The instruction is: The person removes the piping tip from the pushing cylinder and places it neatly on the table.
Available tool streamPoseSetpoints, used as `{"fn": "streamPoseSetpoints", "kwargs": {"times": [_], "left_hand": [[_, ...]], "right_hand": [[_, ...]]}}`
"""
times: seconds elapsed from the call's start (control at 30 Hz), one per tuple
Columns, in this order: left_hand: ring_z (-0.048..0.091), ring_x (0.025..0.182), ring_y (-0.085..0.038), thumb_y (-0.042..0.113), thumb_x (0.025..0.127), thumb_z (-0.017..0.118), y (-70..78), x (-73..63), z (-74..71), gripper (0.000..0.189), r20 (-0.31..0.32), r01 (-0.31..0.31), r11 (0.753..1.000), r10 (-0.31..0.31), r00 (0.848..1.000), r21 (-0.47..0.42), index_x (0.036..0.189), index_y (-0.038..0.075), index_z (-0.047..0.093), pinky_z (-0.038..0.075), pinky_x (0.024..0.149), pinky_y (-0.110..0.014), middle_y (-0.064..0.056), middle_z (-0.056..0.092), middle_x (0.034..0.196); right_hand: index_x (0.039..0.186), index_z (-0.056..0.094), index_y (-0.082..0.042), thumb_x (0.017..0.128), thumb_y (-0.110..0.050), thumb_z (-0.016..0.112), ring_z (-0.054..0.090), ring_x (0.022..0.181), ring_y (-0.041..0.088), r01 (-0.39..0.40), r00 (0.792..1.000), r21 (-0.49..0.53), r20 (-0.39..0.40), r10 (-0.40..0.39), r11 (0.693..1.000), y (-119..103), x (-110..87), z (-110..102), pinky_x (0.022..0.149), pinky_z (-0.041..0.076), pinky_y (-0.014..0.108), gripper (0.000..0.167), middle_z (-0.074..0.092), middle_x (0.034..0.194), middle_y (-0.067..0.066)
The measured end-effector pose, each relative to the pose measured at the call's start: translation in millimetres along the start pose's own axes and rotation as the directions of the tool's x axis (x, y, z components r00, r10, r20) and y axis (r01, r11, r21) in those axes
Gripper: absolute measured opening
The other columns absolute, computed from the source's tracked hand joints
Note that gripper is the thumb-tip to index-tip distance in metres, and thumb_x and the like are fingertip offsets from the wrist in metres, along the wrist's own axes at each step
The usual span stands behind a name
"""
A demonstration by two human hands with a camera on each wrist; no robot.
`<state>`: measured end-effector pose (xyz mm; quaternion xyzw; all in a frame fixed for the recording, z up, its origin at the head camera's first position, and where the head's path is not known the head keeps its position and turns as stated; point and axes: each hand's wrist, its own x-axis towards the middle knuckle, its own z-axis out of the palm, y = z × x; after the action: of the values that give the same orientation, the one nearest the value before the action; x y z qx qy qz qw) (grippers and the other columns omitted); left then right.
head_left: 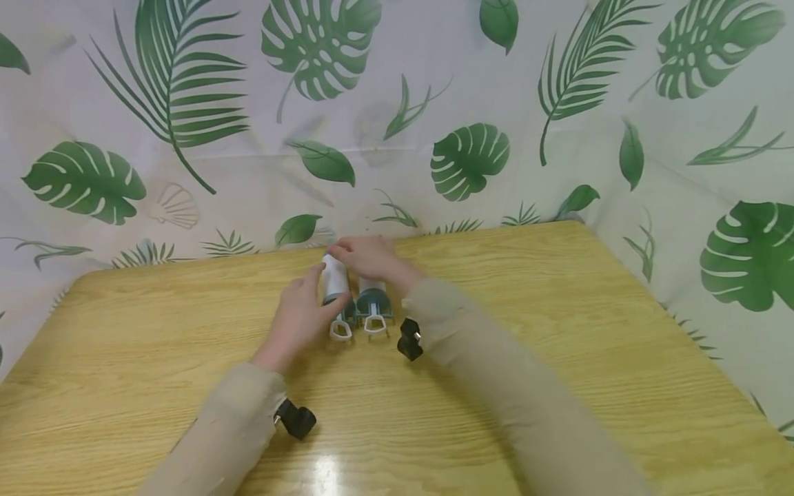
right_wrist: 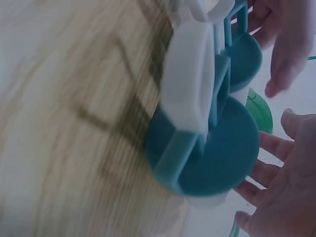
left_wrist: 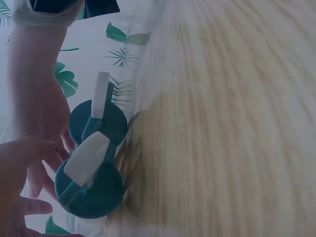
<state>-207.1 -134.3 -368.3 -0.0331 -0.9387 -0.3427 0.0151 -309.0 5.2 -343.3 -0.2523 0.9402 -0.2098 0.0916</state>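
Observation:
Two white bottles with teal lids and white loop handles lie side by side near the back of the table, lids toward me. The left bottle (head_left: 336, 277) lies between my hands. My left hand (head_left: 299, 310) is along its left side, thumb over it near the lid and fingers extended. My right hand (head_left: 371, 258) reaches across the far end of the right bottle (head_left: 373, 300), its fingertips at the left bottle's far end. The left bottle's teal lid (left_wrist: 101, 200) shows in the left wrist view. In the right wrist view the right bottle's lid (right_wrist: 229, 153) is large, with straight fingers (right_wrist: 269, 173) beside it.
The wood-grain table (head_left: 155, 331) stands against a white cloth (head_left: 397, 172) printed with green leaves, close behind the bottles. Black camera mounts (head_left: 296, 419) stick out from both sleeves.

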Motion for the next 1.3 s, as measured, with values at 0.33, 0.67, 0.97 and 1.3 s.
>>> {"fn": "streamPoseSetpoints", "kwargs": {"times": [0.33, 0.67, 0.97, 1.3], "left_hand": [[0.049, 0.114, -0.041, 0.045, 0.091, 0.06, 4.1, 9.2, 9.7, 0.073, 0.025, -0.001, 0.999, 0.0, 1.0, 0.051, 0.149, 0.009, 0.032, 0.046, 0.088, -0.052, -0.028, 0.051, 0.127], [0.056, 0.11, -0.038, 0.033, 0.092, 0.063, 2.4, 12.7, 9.7, 0.066, 0.015, -0.045, 0.999, 0.045, 0.999, 0.002, 0.146, 0.007, 0.038, 0.046, 0.09, -0.05, -0.028, 0.055, 0.125], [0.057, 0.1, -0.034, 0.02, 0.087, 0.067, -1.9, 7.3, 0.9, 0.062, -0.011, -0.065, 0.997, 0.064, 0.998, -0.034, 0.142, 0.003, 0.044, 0.051, 0.078, -0.044, -0.024, 0.057, 0.123], [0.054, 0.095, -0.033, 0.015, 0.081, 0.069, -1.4, -5.1, -12.4, 0.07, -0.03, -0.05, 0.996, 0.049, 0.998, -0.067, 0.144, 0.003, 0.04, 0.051, 0.07, -0.041, -0.023, 0.053, 0.128]], "right_hand": [[0.143, 0.046, -0.022, 0.102, -0.052, 0.025, 0.034, 0.136, 0.027, -0.073, 0.995, -0.045, 0.062, 0.076, 0.996, -7.1, 6.0, 2.1, 0.111, 0.001, 0.059, 0.055, 0.043, 0.146, -0.002], [0.138, 0.052, -0.026, 0.101, -0.053, 0.027, 0.037, 0.134, 0.027, -0.07, 0.997, -0.082, 0.023, 0.072, 0.994, -10.2, 7.6, 7.4, 0.11, -0.002, 0.059, 0.052, 0.049, 0.141, -0.005], [0.133, 0.056, -0.022, 0.102, -0.05, 0.031, 0.044, 0.128, 0.027, -0.024, 1.0, -0.048, -0.01, 0.023, 0.999, -12.5, 2.9, 4.4, 0.107, 0.019, 0.053, 0.048, 0.054, 0.136, -0.002], [0.131, 0.058, -0.012, 0.102, -0.037, 0.043, 0.056, 0.112, 0.023, 0.049, 0.996, 0.096, -0.078, -0.042, 0.994, -13.9, -19.2, -5.7, 0.092, 0.042, 0.04, 0.041, 0.062, 0.124, 0.007]]}}
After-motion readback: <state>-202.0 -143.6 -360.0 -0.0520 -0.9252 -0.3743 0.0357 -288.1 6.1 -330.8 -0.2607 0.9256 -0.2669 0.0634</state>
